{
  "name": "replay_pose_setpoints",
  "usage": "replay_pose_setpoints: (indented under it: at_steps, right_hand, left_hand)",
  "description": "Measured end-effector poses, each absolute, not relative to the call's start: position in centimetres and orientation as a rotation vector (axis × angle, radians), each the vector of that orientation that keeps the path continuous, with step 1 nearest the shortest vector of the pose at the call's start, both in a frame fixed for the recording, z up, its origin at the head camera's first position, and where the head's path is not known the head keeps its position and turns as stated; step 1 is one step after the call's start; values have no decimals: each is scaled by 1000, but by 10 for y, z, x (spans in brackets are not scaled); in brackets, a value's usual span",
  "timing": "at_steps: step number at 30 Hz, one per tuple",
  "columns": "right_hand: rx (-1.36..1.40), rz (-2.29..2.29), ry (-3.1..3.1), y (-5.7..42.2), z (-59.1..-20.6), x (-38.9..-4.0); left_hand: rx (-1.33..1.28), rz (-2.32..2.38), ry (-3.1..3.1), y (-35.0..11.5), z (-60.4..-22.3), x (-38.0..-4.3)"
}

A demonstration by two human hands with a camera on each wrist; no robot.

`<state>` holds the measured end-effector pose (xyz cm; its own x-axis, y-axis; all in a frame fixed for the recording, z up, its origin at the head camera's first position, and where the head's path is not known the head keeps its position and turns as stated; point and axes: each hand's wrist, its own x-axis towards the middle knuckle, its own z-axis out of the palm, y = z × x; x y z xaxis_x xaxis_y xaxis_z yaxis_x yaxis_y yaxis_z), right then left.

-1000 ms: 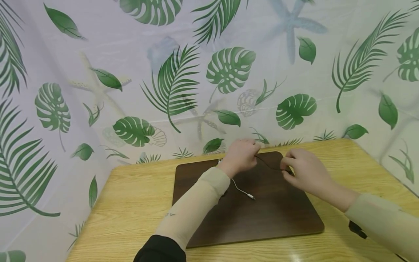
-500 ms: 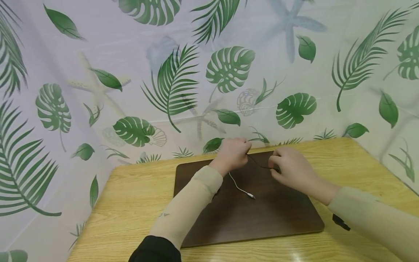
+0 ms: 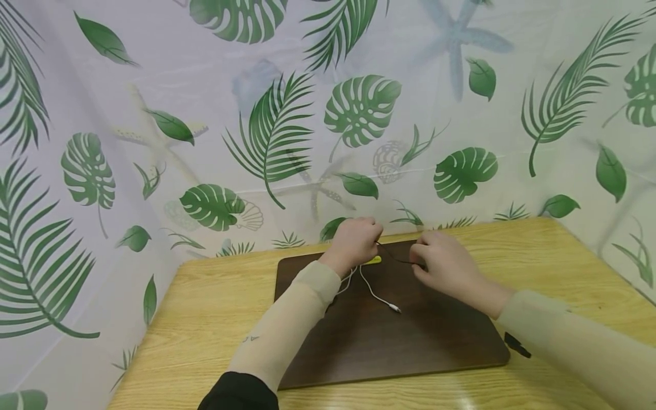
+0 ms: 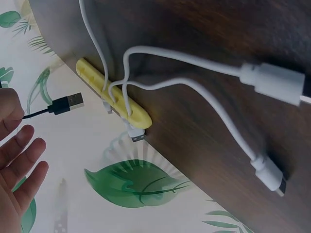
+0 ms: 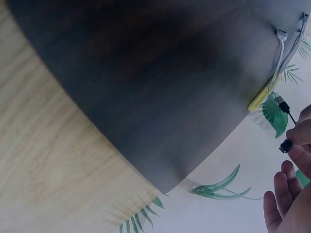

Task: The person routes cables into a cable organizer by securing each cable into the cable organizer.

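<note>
My left hand (image 3: 357, 242) pinches a thin black USB cable (image 3: 394, 261) just behind its USB-A plug (image 4: 67, 103); the metal end sticks out past the fingertips, its other fingers loosely spread. Thumb and finger of my right hand (image 3: 446, 256) pinch the cable's opposite end, where a small black connector (image 5: 285, 146) shows. Between the two hands the cable sags slightly. A yellow cable clip (image 4: 141, 118) sits at the board's far edge, near the left hand and partly hidden by it in the head view. White cables (image 4: 192, 81) run through its slots.
The dark brown board (image 3: 410, 341) lies on a light wooden table (image 3: 215, 319). White plugs (image 4: 282, 83) rest loose on the board, and one white cable end (image 3: 393, 308) points toward the front right. A leaf-patterned curtain (image 3: 307, 142) stands behind the table.
Both hands have moved left over the board's far edge, the right one further, still holding the black cable. The yellow clip has come into sight beside the left hand.
</note>
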<state>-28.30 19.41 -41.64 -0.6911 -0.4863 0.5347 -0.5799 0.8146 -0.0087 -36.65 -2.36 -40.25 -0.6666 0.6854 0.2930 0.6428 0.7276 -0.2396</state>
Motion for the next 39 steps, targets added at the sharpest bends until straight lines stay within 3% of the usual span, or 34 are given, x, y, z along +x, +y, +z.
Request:
replay_pose_setpoints:
  at_steps: [39]
  right_hand:
    - [755, 194, -2602, 189, -438, -281]
  left_hand:
    - [-1065, 184, -2419, -33, -421, -363]
